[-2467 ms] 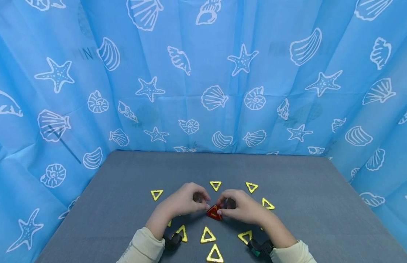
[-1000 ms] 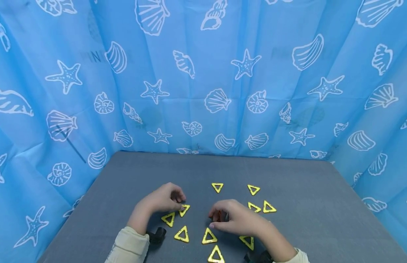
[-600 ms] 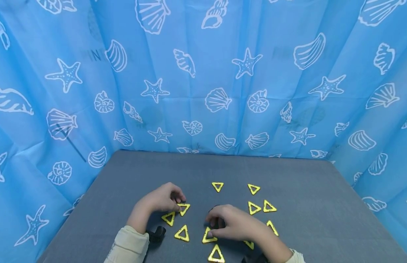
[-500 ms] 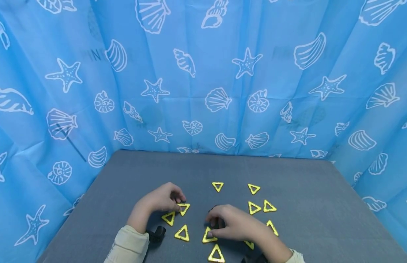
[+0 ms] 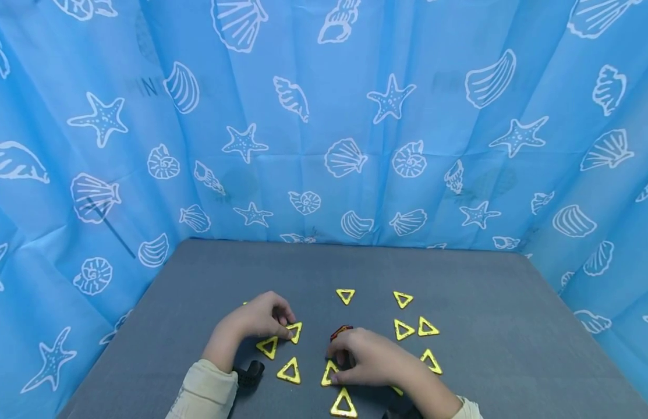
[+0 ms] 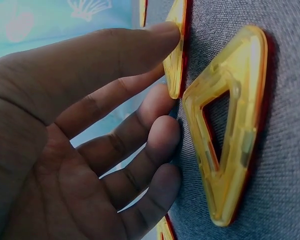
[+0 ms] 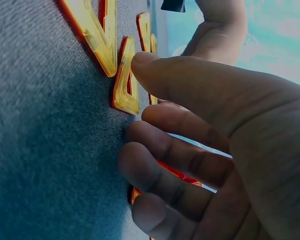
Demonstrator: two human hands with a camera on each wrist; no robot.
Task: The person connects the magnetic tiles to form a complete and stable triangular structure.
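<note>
In the head view my left hand [image 5: 263, 316] grips a yellow triangular magnetic tile [image 5: 296, 333], thumb on its face and fingers curled at its far side. The left wrist view shows the thumb pressed to that tile [image 6: 175, 65], and a second yellow tile [image 6: 250, 105] lying flat beside it. My right hand [image 5: 368, 358] reaches over the table's middle, thumb and fingertips at another yellow tile [image 5: 326, 375]. Its thumb touches this tile [image 7: 122, 95] in the right wrist view. Just beyond the right knuckles lies a red triangular tile [image 5: 340, 330], partly hidden by the hand.
Several yellow triangular tiles lie around the grey table [image 5: 460, 291], with one [image 5: 346, 295] at the back and one [image 5: 343, 404] near the front. Others sit right of the right hand, including a yellow tile [image 5: 431, 361]. A blue shell-print curtain [image 5: 324, 116] encloses the table.
Both hands held the red tile at first, then parted. The left went left to a yellow tile and has turned it slightly. The right came nearer to another yellow tile, and the red one shows again.
</note>
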